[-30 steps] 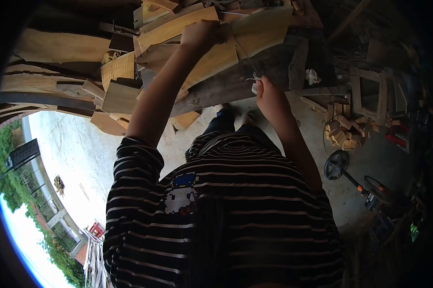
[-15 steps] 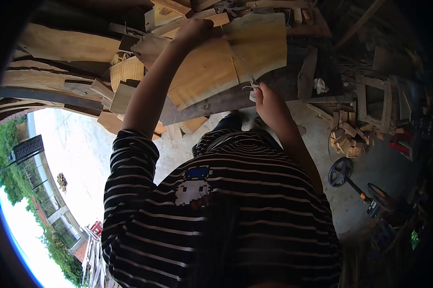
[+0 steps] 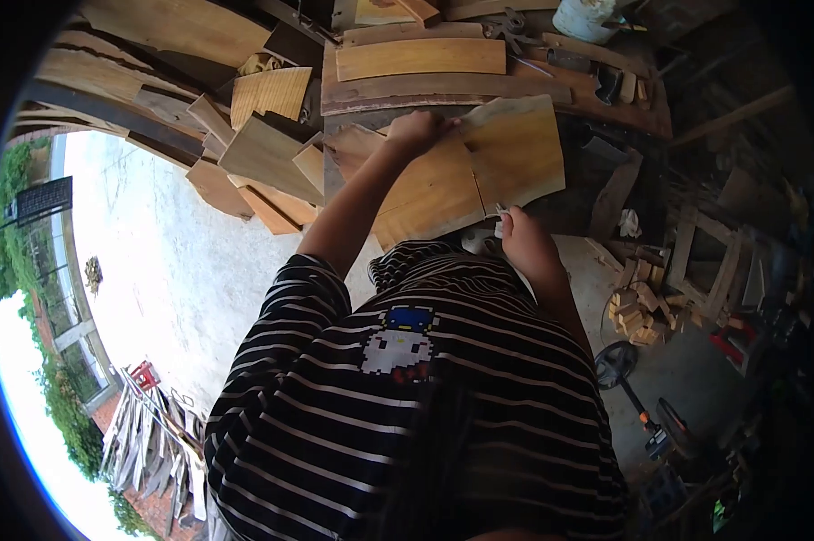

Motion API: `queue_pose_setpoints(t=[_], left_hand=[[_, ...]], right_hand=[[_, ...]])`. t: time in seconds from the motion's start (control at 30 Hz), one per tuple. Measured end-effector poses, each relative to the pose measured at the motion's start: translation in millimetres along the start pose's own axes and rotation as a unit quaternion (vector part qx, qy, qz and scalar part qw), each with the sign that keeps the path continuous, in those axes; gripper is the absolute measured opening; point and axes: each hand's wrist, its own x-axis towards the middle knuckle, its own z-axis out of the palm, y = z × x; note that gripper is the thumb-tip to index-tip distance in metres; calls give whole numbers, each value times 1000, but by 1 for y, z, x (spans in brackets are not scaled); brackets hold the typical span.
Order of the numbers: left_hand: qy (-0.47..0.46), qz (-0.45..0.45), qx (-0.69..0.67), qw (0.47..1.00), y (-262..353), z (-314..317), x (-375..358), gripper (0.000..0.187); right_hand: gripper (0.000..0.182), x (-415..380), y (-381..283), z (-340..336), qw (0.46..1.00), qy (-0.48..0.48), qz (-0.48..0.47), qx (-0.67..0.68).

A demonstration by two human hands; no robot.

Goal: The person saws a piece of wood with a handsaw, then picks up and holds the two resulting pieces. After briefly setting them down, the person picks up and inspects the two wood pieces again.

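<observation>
A wide, thin wooden board (image 3: 425, 194) with a rough, wavy edge lies across the bench in front of me. A dark line crosses it from the far side toward the near edge. My left hand (image 3: 416, 132) is closed at the board's far edge, fingertips toward the line's far end; what it pinches is too small to make out. At the near edge, my right hand (image 3: 527, 238) is closed round a small whitish thing with loose strands (image 3: 500, 221), close to the line's near end.
Behind the board, a workbench (image 3: 407, 106) bears wooden planks (image 3: 420, 59), a white bucket (image 3: 587, 18) and metal tools. More boards (image 3: 276, 153) lean at left. Wood offcuts (image 3: 637, 307), a wooden frame (image 3: 704, 261) and a wheeled item (image 3: 616, 363) are on the floor at right.
My view has shifted, so the board sits lower and more of the bench shows. A thin pale strip that ran between my hands is no longer distinct. Both hands stay at the board's edges.
</observation>
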Motion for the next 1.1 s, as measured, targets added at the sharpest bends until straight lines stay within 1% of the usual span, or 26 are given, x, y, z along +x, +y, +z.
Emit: queue_pose_setpoints(t=[0.07,0.13,0.17,0.2,0.27,0.3,0.33,0.37,0.4,0.47,0.5,0.53,0.57,0.63,0.67,0.73,0.77,0.83,0.87,0.93,1.03,1.07,1.1], left_hand=[[14,-32,12,999,-4,8,7,62],[15,-61,0,998,-1,7,12,61],[-5,-80,5,997,3,3,16,61],[7,-92,0,996,5,3,20,61],[59,-29,-24,998,4,6,30,65],[43,-29,-26,998,6,9,38,63],[25,-30,-29,999,8,11,42,61],[24,-30,-24,999,15,8,39,59],[25,-30,-18,999,24,5,34,57],[135,-15,-14,991,30,17,30,55],[122,-22,-8,992,36,14,26,53],[108,-28,-4,994,41,11,23,51],[121,-48,-7,991,43,11,23,51],[106,-8,22,994,45,14,25,48],[114,-24,16,993,47,14,25,48],[86,-29,-23,996,54,8,20,45],[91,-38,-27,995,55,11,18,45],[140,5,21,990,53,15,18,43],[145,-4,18,989,50,17,19,43],[186,16,44,981,46,21,21,42],[176,13,46,983,41,26,27,41],[217,21,44,975,36,33,32,41],[321,56,45,944,30,43,34,41]], right_hand=[[28,5,-3,-1,1000,0,9,-1],[28,14,-2,-4,1000,-7,-3,-5],[28,16,-1,-7,1000,-13,0,-3],[28,18,0,-11,1000,-15,-16,-10],[28,22,3,-19,1000,2,-9,22],[28,24,4,-25,999,-5,-31,16],[28,24,6,-31,999,-13,-28,13],[27,23,9,-36,999,-20,-24,9],[27,23,16,-38,999,-29,-45,2],[28,23,30,-42,998,-33,-57,5],[28,21,29,-48,996,-40,-82,-3],[28,18,28,-55,996,-54,-64,17],[28,15,27,-59,996,-68,-45,36],[28,17,32,-65,995,-74,-70,14],[28,16,36,-67,995,-73,-73,2],[27,18,46,-68,991,-88,-97,6],[27,20,52,-67,991,-84,-104,-8],[27,29,64,-63,989,-82,-121,-26],[26,34,72,-58,988,-83,-127,-20],[25,40,72,-57,986,-90,-136,-19],[25,41,68,-57,987,-90,-130,-32],[24,42,67,-58,986,-97,-131,-27],[24,42,65,-59,986,-102,-128,-21]])
